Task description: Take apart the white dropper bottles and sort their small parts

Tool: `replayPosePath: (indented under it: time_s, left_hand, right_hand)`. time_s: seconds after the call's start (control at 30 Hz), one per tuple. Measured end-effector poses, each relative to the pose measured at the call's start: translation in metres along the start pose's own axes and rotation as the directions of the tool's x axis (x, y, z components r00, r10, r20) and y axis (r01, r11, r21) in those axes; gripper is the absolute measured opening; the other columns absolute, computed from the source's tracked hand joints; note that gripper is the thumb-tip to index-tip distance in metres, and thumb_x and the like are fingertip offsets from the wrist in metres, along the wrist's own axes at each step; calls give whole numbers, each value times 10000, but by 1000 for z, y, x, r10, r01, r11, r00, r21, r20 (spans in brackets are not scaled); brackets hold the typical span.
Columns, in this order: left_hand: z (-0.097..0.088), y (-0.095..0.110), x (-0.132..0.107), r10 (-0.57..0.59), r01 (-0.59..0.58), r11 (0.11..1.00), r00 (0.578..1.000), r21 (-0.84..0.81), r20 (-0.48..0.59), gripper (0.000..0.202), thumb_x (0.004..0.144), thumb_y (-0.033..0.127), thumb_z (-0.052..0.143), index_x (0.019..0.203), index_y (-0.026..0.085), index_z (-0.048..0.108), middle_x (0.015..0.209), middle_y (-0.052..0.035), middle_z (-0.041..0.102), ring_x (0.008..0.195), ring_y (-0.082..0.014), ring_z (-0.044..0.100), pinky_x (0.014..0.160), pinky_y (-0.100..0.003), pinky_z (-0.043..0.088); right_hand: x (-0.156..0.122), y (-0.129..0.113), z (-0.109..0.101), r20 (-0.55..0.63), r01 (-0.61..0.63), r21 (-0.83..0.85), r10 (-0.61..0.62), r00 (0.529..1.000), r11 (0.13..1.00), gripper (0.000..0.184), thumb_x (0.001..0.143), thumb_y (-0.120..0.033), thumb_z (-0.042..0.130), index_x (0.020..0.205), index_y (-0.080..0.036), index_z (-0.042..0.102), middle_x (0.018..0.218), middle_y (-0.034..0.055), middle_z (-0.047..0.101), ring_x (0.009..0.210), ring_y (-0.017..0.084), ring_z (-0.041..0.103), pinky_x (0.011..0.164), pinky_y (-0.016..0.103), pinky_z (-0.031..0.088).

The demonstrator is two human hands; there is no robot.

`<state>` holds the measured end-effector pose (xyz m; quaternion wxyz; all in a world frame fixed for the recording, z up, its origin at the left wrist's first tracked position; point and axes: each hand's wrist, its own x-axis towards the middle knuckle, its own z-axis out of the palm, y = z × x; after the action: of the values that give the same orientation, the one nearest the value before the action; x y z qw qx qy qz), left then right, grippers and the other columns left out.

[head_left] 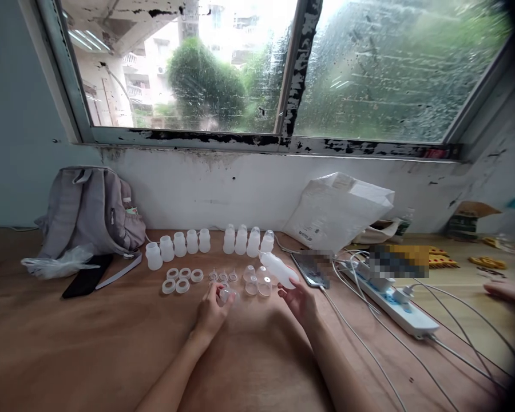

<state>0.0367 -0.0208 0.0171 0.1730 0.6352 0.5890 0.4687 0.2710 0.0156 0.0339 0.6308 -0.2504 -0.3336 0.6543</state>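
Note:
My right hand (299,298) grips the base end of a frosted white baby bottle (280,271), which is tilted with its top to the upper left. In my left hand (212,309), a clear domed bottle cap (227,294) is held between thumb and fingers. Beyond the left hand lie several clear nipples (224,277) and several translucent collar rings (182,285). Several domed caps (264,286) stand between the hands. Behind these is a row of open bottle bodies (179,244). To its right stand several capped bottles (241,240).
A grey backpack (86,212), plastic bag (60,262) and black pouch (87,277) sit left. At right are a phone (309,269), power strip (395,303) with trailing cables and white plastic package (339,212). Another person's hand (508,290) shows far right.

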Motion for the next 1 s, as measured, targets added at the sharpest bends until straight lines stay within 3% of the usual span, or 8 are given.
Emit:
replayPosePath:
  time_s: [0.23, 0.4, 0.53, 0.67, 1.0]
  left_hand:
    - [24, 12, 14, 204, -226, 901, 974, 371, 100, 257, 722, 300, 531, 962, 210, 504, 931, -44, 581, 900, -208, 512, 735, -303, 398]
    - [32, 27, 31, 203, -281, 789, 958, 546, 200, 268, 735, 275, 517, 989, 190, 521, 926, -74, 585, 917, -249, 471, 811, -391, 319]
    - [40, 34, 37, 165, -292, 786, 949, 545, 270, 328, 750, 254, 489, 1070, 181, 480, 956, -89, 581, 959, -258, 446, 814, -395, 290]
    - [51, 35, 39, 161, -295, 809, 943, 509, 291, 281, 749, 255, 499, 1024, 202, 495, 950, -66, 595, 944, -247, 461, 803, -378, 291]
    - [69, 35, 39, 163, -252, 889, 955, 384, 248, 315, 727, 304, 565, 1020, 218, 486, 970, -48, 594, 936, -222, 515, 813, -354, 330]
  right_hand:
    - [4, 0, -8, -17, 8, 58, -7, 1000, 998, 402, 662, -178, 614, 1044, -250, 514, 856, 6, 606, 592, 116, 586, 487, 220, 484]
    - [4, 1, -9, -9, -6, 62, 6, 1000, 998, 417, 655, -184, 620, 1052, -247, 508, 843, 7, 614, 586, 121, 589, 483, 227, 488]
    - [3, -2, -8, 9, 10, 76, -10, 1000, 997, 429, 673, -176, 606, 1078, -259, 489, 863, 8, 612, 592, 123, 587, 489, 231, 485]
    - [3, -4, -7, 26, 22, 92, -24, 999, 995, 421, 686, -186, 594, 1085, -261, 485, 882, 12, 610, 600, 119, 583, 511, 232, 485]
    - [0, -6, -2, -2, 8, 59, -8, 1000, 998, 364, 689, -214, 596, 1039, -243, 501, 871, 14, 595, 597, 127, 577, 497, 241, 472]
